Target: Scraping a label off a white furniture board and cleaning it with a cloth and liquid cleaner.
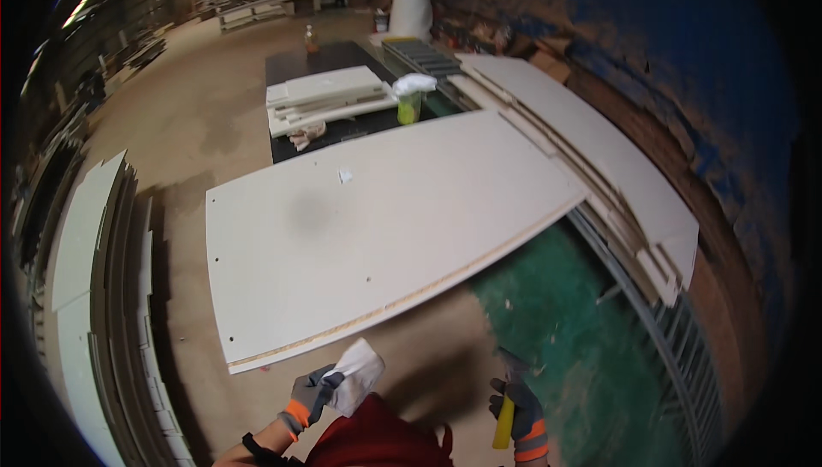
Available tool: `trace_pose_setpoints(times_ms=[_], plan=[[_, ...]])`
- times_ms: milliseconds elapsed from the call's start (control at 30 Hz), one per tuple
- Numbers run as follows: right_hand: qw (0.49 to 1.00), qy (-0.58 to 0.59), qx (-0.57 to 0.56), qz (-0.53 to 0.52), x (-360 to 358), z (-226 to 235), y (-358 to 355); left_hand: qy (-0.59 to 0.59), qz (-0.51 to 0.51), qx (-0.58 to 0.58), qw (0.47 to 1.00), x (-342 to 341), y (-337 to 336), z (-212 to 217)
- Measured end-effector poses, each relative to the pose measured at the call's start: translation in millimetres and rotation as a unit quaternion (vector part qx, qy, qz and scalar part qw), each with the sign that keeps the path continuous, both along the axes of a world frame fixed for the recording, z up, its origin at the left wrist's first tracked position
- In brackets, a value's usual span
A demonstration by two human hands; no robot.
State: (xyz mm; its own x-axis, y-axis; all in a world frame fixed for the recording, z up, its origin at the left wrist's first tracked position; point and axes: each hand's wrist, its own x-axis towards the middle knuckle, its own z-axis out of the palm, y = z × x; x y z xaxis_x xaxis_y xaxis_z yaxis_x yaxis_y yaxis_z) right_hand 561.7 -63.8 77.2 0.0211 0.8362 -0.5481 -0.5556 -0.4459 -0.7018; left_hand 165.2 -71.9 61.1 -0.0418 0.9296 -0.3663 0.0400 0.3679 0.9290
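Observation:
My left hand, in a grey glove with an orange cuff, is closed on a crumpled white cloth just below the near edge of a large white panel. The fingers of my right hand, gloved the same way, wrap round a yellow-handled scraper; its dark flat blade points away from me and is partly blurred. The panel lies flat, with a few small holes and a bare chipboard strip along its near edge. A small white scrap lies on it. Neither hand touches the panel.
Beyond the panel, a black table carries stacked white boards, a yellow-green container with a white cloth on top, and a bottle. Long boards lie on a metal roller frame at right. More panels stand stacked at left.

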Motion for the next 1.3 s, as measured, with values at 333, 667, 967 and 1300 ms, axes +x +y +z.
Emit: trace_pose_setpoints(times_ms=[333, 667, 967, 1300], plan=[[0.894, -0.072, 0.186, 0.400, -73, 71, 226, -0.014, 0.192, 0.049, 0.980, 19, 107, 88], [0.657, -0.476, 0.234, 0.535, -102, 107, 463, 0.310, 0.157, 0.261, 0.901, -99, 260, 151], [0.354, -0.696, 0.423, 0.459, -206, 66, 717, 0.549, 0.051, 0.311, 0.774, -128, 491, 179], [0.327, -0.693, 0.442, 0.467, -292, -11, 814, 0.622, 0.105, 0.250, 0.735, -142, 638, 49]])
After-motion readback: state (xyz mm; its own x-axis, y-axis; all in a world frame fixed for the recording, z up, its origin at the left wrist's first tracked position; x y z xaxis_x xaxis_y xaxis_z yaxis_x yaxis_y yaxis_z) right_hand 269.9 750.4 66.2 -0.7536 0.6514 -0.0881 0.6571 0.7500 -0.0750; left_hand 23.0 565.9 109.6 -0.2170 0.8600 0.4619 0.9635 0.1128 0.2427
